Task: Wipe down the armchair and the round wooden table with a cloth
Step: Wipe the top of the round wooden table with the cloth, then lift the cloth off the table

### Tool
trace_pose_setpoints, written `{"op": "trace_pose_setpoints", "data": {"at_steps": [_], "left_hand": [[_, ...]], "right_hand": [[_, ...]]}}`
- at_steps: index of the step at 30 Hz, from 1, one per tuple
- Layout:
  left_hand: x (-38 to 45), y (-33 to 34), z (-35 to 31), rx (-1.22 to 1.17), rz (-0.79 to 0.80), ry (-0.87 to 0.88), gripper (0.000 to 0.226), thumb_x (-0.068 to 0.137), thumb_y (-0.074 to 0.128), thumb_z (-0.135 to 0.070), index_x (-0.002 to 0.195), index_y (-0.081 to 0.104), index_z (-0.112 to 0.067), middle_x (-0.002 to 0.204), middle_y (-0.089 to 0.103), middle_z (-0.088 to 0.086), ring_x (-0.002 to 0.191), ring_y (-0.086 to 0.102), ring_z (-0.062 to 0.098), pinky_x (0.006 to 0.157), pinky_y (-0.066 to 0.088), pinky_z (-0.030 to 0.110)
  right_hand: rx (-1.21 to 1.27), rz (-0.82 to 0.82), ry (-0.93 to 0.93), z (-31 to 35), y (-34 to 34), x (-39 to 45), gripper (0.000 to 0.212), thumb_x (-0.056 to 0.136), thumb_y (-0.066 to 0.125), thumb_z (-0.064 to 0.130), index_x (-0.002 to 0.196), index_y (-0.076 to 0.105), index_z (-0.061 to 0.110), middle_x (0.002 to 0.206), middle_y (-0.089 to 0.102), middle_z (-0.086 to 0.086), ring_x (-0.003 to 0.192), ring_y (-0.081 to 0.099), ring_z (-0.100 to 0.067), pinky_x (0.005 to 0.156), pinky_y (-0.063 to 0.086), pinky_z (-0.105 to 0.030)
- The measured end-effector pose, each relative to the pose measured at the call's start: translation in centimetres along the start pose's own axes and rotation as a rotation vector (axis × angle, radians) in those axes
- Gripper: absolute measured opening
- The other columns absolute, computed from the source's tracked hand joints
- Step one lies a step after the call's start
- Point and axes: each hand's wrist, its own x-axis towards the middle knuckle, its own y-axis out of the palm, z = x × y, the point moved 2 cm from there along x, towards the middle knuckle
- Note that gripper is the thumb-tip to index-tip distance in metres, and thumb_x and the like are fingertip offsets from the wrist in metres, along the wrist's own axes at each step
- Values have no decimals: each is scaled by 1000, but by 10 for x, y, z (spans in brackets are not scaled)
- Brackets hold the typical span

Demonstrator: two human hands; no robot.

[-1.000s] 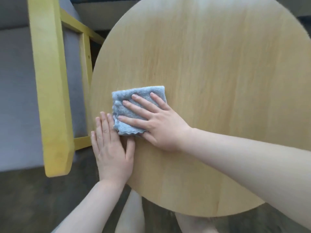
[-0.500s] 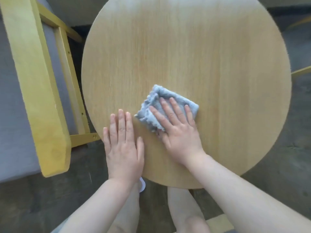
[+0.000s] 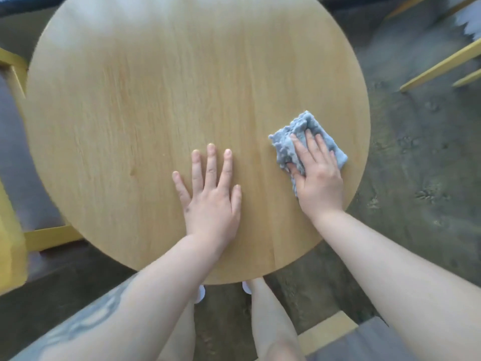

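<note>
The round wooden table (image 3: 156, 105) fills most of the view. A folded grey-blue cloth (image 3: 294, 142) lies on its right side near the rim. My right hand (image 3: 318, 178) presses flat on the cloth, fingers extended over it. My left hand (image 3: 210, 196) rests flat on the bare tabletop near the front, fingers spread, holding nothing. The armchair (image 3: 13, 246), with a yellow wooden frame and grey seat, shows only at the far left edge.
A dark grey carpet (image 3: 416, 178) surrounds the table. Yellow wooden legs of other furniture (image 3: 440, 66) cross the upper right. My bare legs (image 3: 270, 321) stand below the table's front edge. A wooden and grey corner (image 3: 338, 332) sits at lower right.
My right hand has slid the cloth from the table's left side across to the right rim. My left hand moved from the left edge onto the tabletop. The view shifted right, away from the armchair.
</note>
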Motion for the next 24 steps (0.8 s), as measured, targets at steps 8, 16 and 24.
{"op": "trace_pose_setpoints", "data": {"at_steps": [8, 16, 24], "left_hand": [[6, -76, -53, 81, 418, 234, 56, 104, 22, -36, 155, 1, -25, 162, -5, -8, 149, -5, 12, 121, 4, 38], [-67, -175, -2, -66, 334, -202, 54, 103, 28, -35, 154, 15, -21, 162, 11, -4, 148, 12, 17, 118, 18, 38], [-173, -265, 98, -427, 4, -660, 41, 97, 39, -36, 136, 47, -27, 141, 49, 4, 125, 48, 29, 100, 41, 37]], "right_hand": [[-164, 536, 178, 31, -93, 44, 70, 93, 32, -2, 149, 24, 38, 160, 13, 12, 140, 30, -17, 99, 39, -32], [-223, 597, -225, 128, -195, 25, 72, 82, 49, -7, 141, 33, 30, 140, 37, 4, 122, 44, -18, 74, 42, -28], [-214, 630, -617, 272, -241, -18, 66, 85, 39, -2, 139, 37, 36, 146, 40, 2, 113, 55, -27, 82, 49, -35]]}}
